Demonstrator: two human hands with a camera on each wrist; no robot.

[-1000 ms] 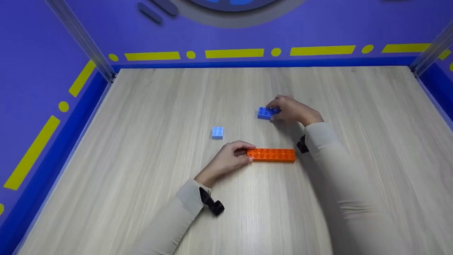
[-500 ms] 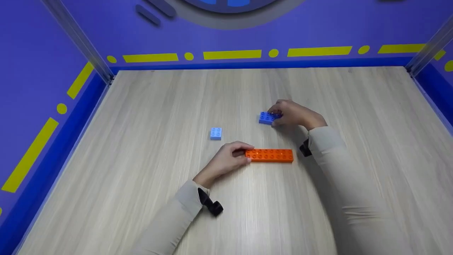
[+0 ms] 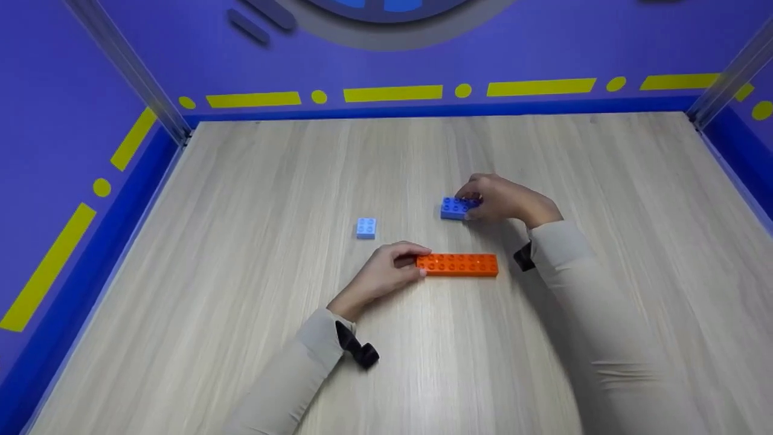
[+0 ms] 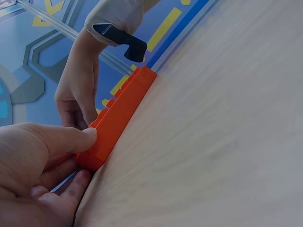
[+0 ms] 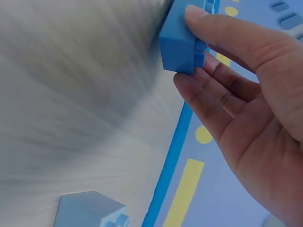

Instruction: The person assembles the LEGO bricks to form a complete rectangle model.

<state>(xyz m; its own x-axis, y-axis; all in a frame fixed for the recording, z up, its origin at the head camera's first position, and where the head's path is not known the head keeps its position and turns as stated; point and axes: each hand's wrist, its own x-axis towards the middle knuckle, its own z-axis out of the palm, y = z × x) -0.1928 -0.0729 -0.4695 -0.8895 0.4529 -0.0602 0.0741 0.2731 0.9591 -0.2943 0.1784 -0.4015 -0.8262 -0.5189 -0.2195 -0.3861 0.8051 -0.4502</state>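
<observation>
My left hand [image 3: 383, 272] pinches the left end of a long orange building brick [image 3: 462, 264] between thumb and fingers; the brick lies flat, studs up. In the left wrist view the thumb presses the near side of the orange brick [image 4: 120, 113]. Farther back, my right hand [image 3: 504, 199] grips a blue brick [image 3: 452, 208] by its right end, so part of its studs is hidden under the fingers. The right wrist view shows the thumb on one side of that blue brick [image 5: 179, 42] and a fingertip at its lower edge. A small light blue brick [image 3: 366, 228] stands left of both hands.
The wood-grain table [image 3: 272, 199] is bounded by a purple-blue back wall [image 3: 543, 48] and side walls with yellow markings. Black wrist straps [image 3: 357, 345] show at both cuffs.
My right hand has brought the blue brick a little nearer to me, closer to the orange brick. The left hand keeps its hold; the whole scene shifts slightly left.
</observation>
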